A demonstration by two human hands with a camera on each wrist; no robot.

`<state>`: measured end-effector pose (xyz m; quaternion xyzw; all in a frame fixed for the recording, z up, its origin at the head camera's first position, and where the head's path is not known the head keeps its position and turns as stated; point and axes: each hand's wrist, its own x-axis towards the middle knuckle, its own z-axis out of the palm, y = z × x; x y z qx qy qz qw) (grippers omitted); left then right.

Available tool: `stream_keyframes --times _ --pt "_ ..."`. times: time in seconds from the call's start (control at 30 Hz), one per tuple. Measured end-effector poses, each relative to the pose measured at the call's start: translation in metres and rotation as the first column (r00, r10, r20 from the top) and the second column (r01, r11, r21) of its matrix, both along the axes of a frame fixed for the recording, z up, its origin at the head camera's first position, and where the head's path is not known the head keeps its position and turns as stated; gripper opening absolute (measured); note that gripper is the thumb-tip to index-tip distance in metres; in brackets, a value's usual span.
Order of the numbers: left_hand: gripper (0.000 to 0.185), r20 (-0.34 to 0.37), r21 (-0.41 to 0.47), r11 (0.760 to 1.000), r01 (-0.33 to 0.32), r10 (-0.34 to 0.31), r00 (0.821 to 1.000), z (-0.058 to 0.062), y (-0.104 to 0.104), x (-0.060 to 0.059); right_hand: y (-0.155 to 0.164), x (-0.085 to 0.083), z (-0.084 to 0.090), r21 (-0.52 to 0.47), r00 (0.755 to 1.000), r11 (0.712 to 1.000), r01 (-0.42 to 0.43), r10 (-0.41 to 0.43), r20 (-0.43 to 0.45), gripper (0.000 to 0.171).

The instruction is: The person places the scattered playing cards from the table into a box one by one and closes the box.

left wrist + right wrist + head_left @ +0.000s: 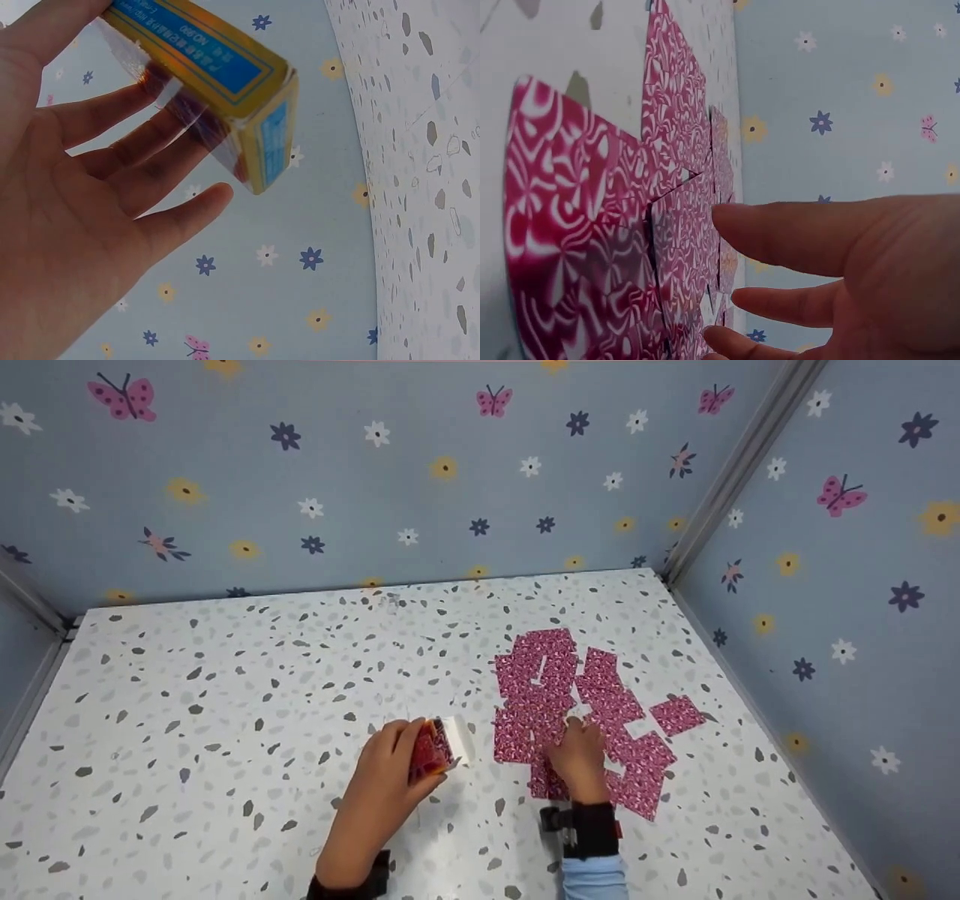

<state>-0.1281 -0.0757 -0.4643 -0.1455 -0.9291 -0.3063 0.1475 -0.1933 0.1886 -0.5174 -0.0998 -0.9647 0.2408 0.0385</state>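
My left hand (382, 769) holds a small card box (433, 750) above the speckled table, thumb on one side and fingers on the other. In the left wrist view the box (217, 60) shows yellow edges, blue printed panels and a shiny see-through side. Pink-and-white patterned playing cards (536, 690) lie face down, spread and overlapping, on the right half of the table. Over the middle of the spread is my right hand (581, 757), fingertips down at the cards. Seen from the right wrist, its thumb (780, 232) and fingers are extended and apart, close against the cards (577, 195).
The white speckled tabletop (247, 720) stretches left and in front of the hands. One card (677, 715) lies apart at the spread's right. Blue panels with flowers and butterflies (405, 472) stand along the back and right edges.
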Motion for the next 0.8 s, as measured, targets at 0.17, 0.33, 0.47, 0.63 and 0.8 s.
stream_keyframes --times 0.17,0.33,0.47,0.63,0.8 --pt "0.068 0.022 0.002 1.0 -0.004 0.004 1.0 0.0004 -0.0004 0.0005 -0.0004 0.0013 -0.0049 0.044 1.0 0.999 0.006 -0.007 0.021 0.059" --pt "0.067 0.022 -0.004 1.0 -0.021 0.021 1.0 0.0 -0.0022 0.0002 -0.0007 -0.0001 -0.0066 0.073 0.998 0.997 0.012 -0.016 0.059 0.06" --pt "0.067 0.021 -0.002 1.0 -0.022 0.022 1.0 -0.0004 -0.0026 -0.001 -0.0009 -0.0009 -0.0069 0.07 0.996 0.997 0.026 -0.032 0.084 0.06" --pt "0.067 0.0 -0.008 1.0 -0.014 0.014 1.0 -0.0009 -0.0024 -0.0021 -0.0006 -0.0025 -0.0075 0.065 0.992 0.996 0.062 -0.068 0.102 0.057" --pt "0.068 0.014 -0.016 1.0 -0.018 0.019 1.0 -0.001 -0.0029 -0.0025 0.0023 -0.0037 -0.0039 -0.051 0.995 0.998 0.035 -0.03 0.099 0.049"
